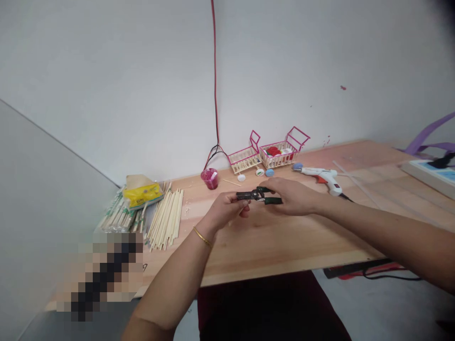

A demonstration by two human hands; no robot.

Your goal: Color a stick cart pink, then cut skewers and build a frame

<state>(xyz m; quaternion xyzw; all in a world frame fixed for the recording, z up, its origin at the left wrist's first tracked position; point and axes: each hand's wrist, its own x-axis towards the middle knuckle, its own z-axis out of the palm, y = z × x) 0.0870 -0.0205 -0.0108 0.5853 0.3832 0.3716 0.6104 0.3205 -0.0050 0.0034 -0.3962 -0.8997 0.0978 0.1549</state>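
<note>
My right hand is closed on a pair of pliers with dark green handles and long flat black jaws. The handles stand apart in its grip, and the jaws point left. At the jaws, the fingers of my left hand are pinched together; whatever they hold is too small or hidden to make out. Both hands are above the wooden table. Beyond them stand two small baskets made of sticks, one fairly bare and one filled with red and white pieces, both with magenta rims and handles.
Loose wooden sticks lie at the left beside wrapped bundles and a yellow packet. A magenta-stained cup stands near the wall. At the right are a white glue gun and a power strip. Small round discs lie before the baskets.
</note>
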